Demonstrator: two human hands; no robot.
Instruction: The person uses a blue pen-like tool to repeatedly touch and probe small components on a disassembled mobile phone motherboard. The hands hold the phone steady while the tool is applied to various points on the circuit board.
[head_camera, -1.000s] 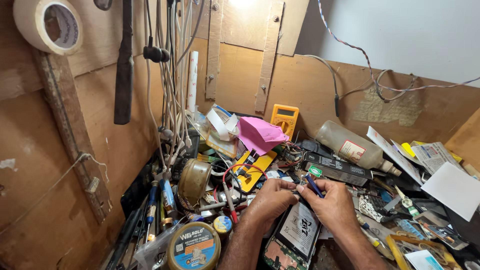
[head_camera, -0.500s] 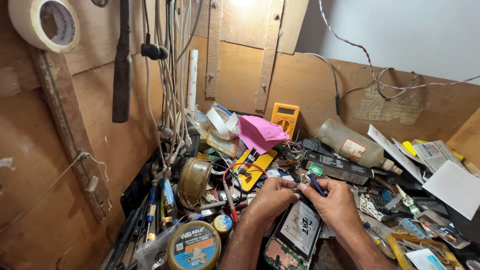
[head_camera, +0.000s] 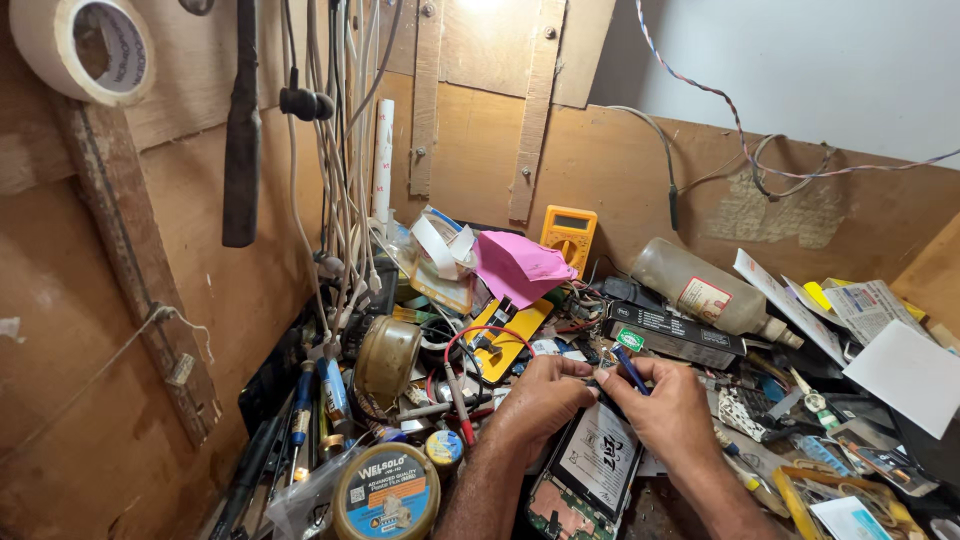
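Head view, lower centre of the frame: we have an opened phone (head_camera: 590, 470) lying lengthwise toward us, its top end just under our fingertips. Our left hand (head_camera: 540, 398) pinches at that top edge; our right hand (head_camera: 668, 405), equally near, grips a blue pen-like tool (head_camera: 630, 370). Farther back lies a yellow meter (head_camera: 568, 236).

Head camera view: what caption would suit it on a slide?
Both hands, left and right, work over an opened phone on a cluttered workbench.
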